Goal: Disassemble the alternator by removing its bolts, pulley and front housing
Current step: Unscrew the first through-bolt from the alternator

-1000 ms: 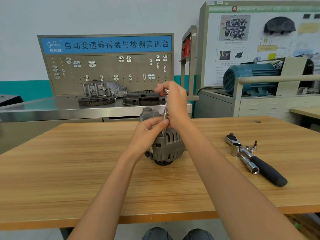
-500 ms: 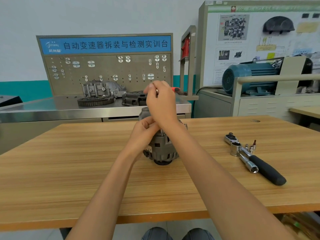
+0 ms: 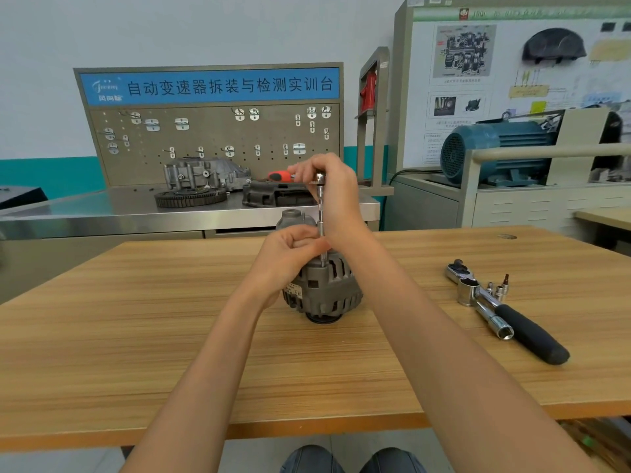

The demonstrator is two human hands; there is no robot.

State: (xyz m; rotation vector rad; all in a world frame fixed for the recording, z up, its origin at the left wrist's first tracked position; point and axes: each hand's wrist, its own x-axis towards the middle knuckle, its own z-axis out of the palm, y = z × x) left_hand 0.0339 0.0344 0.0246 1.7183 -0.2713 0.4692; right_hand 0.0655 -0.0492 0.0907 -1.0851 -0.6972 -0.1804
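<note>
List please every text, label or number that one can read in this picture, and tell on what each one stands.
"自动变速器拆装与检测实训台": white characters on the blue banner atop the pegboard bench.
Logo at the banner's left end: too blurred to read.
Green header of the wall display board: blurred, unreadable.
Captions and diagrams on that board: too small to read.
Sticker on the alternator: dark marks, unreadable.
Tools on the table: no readable text.

A blue sign atop the grey pegboard reads "自动变速器拆装与检测实训台". Print on the wall poster is too blurred to read.
</note>
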